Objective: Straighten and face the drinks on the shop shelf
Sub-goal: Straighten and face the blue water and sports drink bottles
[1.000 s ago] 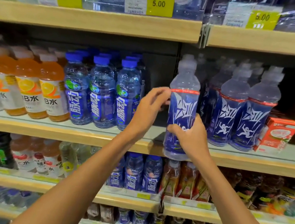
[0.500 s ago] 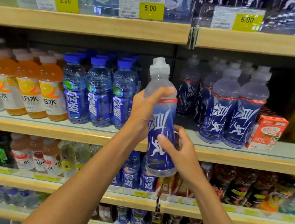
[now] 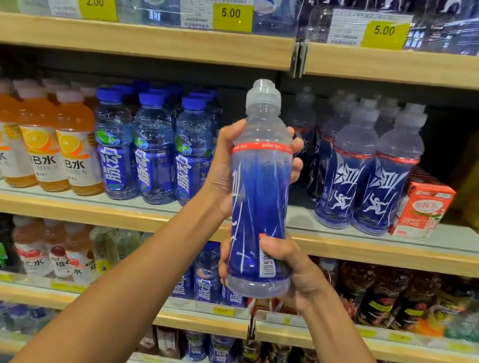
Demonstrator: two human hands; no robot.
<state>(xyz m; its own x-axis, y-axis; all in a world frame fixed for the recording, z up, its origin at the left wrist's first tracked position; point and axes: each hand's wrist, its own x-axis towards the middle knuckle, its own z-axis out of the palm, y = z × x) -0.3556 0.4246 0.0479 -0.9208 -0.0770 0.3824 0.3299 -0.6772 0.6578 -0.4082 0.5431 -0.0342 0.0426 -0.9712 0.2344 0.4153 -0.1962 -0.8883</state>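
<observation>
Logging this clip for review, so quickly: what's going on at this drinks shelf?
A person holds a blue sports-drink bottle in both hands, in front of the middle shelf. The left hand grips it at the red band; the right hand grips its lower end. Its barcode panel is in view. To the right, matching bottles stand on the shelf, a bare spot beside them. It is not yet set back.

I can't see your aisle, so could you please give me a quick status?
Left hand grips blue sports bottle at its red band, right hand grips its base. Bottle off the shelf, barcode panel showing. Nothing blocks its shelf gap.
</observation>
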